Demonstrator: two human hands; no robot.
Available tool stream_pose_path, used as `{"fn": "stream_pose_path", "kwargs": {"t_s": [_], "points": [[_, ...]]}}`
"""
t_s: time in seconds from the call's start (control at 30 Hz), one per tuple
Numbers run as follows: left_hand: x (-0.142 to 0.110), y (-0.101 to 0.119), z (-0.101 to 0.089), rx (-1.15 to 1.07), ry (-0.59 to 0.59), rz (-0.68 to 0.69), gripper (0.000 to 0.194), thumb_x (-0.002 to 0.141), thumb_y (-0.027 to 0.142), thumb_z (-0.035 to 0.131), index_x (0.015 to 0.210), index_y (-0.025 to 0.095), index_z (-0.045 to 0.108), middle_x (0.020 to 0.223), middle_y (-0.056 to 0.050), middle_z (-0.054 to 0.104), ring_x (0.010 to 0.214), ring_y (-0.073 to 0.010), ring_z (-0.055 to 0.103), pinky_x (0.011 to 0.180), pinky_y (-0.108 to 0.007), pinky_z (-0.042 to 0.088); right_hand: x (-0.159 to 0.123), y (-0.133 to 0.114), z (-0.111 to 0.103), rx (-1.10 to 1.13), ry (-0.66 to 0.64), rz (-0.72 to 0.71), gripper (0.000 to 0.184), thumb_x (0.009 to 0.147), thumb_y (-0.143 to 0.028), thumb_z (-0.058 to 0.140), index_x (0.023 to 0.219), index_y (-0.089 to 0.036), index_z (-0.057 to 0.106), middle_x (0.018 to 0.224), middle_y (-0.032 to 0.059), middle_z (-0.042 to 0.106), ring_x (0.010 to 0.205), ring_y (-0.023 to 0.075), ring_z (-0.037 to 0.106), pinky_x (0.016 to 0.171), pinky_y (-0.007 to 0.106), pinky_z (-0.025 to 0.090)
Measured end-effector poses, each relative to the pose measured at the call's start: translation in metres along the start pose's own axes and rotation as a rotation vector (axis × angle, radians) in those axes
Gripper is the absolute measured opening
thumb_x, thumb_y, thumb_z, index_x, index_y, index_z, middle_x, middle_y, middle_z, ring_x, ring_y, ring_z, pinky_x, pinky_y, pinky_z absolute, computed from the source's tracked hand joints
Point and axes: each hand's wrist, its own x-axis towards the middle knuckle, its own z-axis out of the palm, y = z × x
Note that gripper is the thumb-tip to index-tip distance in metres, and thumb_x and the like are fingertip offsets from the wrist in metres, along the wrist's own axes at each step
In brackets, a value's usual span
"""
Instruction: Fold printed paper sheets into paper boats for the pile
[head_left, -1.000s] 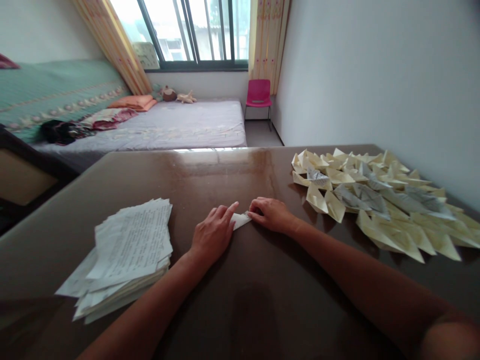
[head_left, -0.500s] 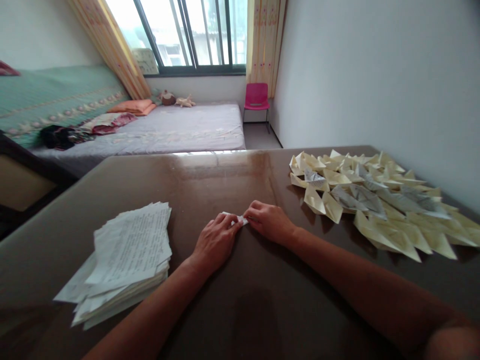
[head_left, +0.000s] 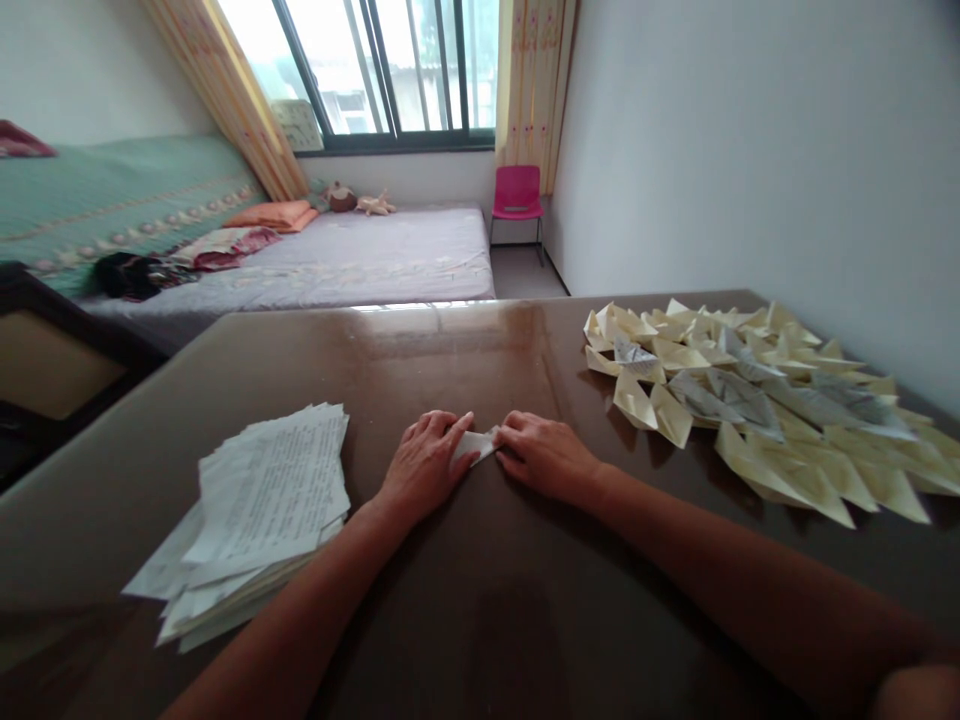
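Note:
A small piece of folded white paper [head_left: 475,444] lies on the brown table [head_left: 442,370] between my hands. My left hand [head_left: 429,455] grips its left part, thumb at the near edge and fingers over the far side. At the paper's right end, the fingertips of my right hand [head_left: 536,450] are pinched on the corner. Part of the paper is hidden under my fingers. To the left is a stack of printed paper sheets [head_left: 274,490]. Many folded paper boats [head_left: 637,400], mostly cream with some printed grey ones, are grouped on the right.
The table's far edge meets a bed [head_left: 390,250] with pillows and cloth on it. A pink chair [head_left: 517,192] is by the window wall. On the left stands a dark-framed chair [head_left: 60,360]. A white wall [head_left: 750,150] runs along the right.
My left fingers covered more of the folded paper half a second ago; now they have drawn back left and more of it shows. My right hand keeps its pinch. The view shifted slightly.

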Motion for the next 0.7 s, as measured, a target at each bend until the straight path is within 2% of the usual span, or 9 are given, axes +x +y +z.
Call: {"fn": "stream_pose_path", "kwargs": {"t_s": [0.1, 0.2, 0.43, 0.6, 0.7], "points": [[0.0, 0.001, -0.001, -0.05, 0.008, -0.015, 0.05, 0.085, 0.046, 0.059, 0.128, 0.023, 0.054, 0.107, -0.009, 0.058, 0.104, -0.0262, 0.052, 0.089, -0.042, 0.046, 0.002, 0.004, 0.005, 0.111, 0.012, 0.048, 0.023, 0.094, -0.036, 0.047, 0.103, -0.023, 0.063, 0.101, 0.0048, 0.062, 0.086, 0.016, 0.06, 0.069, 0.025, 0.041], [0.0, 0.003, -0.001, -0.12, 0.02, -0.024, 0.042, 0.083, 0.048, 0.06, 0.119, 0.026, 0.059, 0.103, -0.006, 0.057, 0.1, -0.0242, 0.054, 0.087, -0.039, 0.047, 0.005, 0.007, 0.01, 0.194, 0.036, 0.089, 0.023, 0.092, -0.037, 0.051, 0.107, -0.023, 0.063, 0.103, 0.0041, 0.062, 0.088, 0.0156, 0.061, 0.071, 0.025, 0.041], [-0.001, 0.011, -0.001, -0.275, 0.007, -0.085, 0.016, 0.087, 0.036, 0.057, 0.097, 0.025, 0.064, 0.095, 0.0, 0.054, 0.079, -0.0147, 0.06, 0.074, -0.028, 0.048, 0.008, 0.019, 0.02, 0.318, 0.095, 0.071, 0.023, 0.091, -0.04, 0.053, 0.106, -0.029, 0.067, 0.109, 0.0012, 0.061, 0.09, 0.014, 0.062, 0.075, 0.024, 0.042], [-0.002, 0.012, 0.0, -0.346, 0.092, -0.02, 0.017, 0.091, 0.035, 0.053, 0.1, 0.026, 0.064, 0.093, 0.0, 0.055, 0.079, -0.0128, 0.059, 0.074, -0.026, 0.048, 0.011, 0.026, 0.026, 0.392, 0.133, 0.031, 0.021, 0.087, -0.036, 0.058, 0.104, -0.03, 0.069, 0.109, 0.0006, 0.061, 0.089, 0.0129, 0.061, 0.076, 0.024, 0.042], [-0.002, 0.011, 0.002, -0.398, 0.179, 0.006, 0.016, 0.09, 0.033, 0.054, 0.1, 0.026, 0.064, 0.092, 0.0, 0.056, 0.081, -0.0121, 0.06, 0.076, -0.025, 0.049, 0.012, 0.027, 0.025, 0.464, 0.142, 0.038, 0.019, 0.086, -0.033, 0.06, 0.101, -0.027, 0.07, 0.104, 0.0007, 0.064, 0.078, 0.0106, 0.059, 0.073, 0.023, 0.042]]}}
